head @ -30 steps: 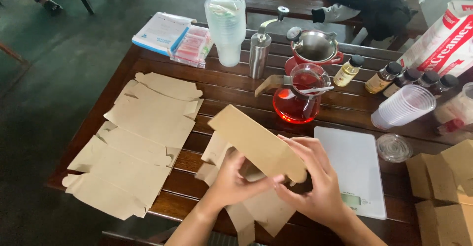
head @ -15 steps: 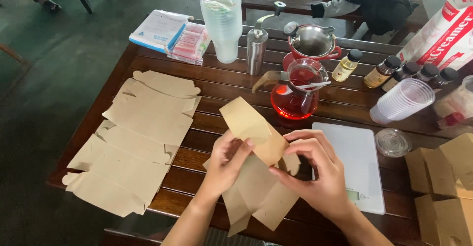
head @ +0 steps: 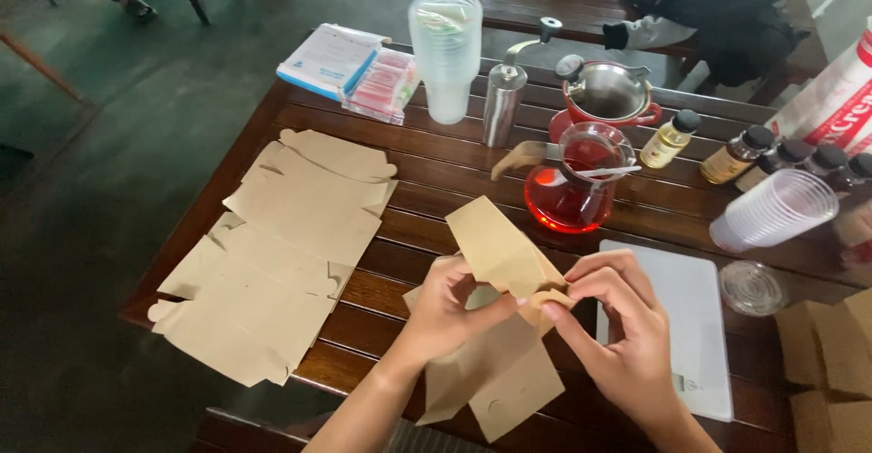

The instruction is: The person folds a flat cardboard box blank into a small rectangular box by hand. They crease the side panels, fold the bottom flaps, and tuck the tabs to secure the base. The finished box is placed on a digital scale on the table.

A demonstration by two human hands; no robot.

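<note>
Both of my hands hold one brown cardboard box blank, partly folded, above the near edge of the dark wooden table. My left hand grips its left side from below. My right hand pinches a small flap at its right end. More of the blank hangs down toward me. A pile of flat brown box blanks lies on the table to the left.
A glass carafe of red liquid, a steel grinder, a red dripper with metal filter, stacked clear cups, small bottles, a white flat scale, folded boxes at right. A bench with a black bag behind.
The blank has been turned and folded further; my hands have closed in on its right end, and my right hand now pinches the small flap.
</note>
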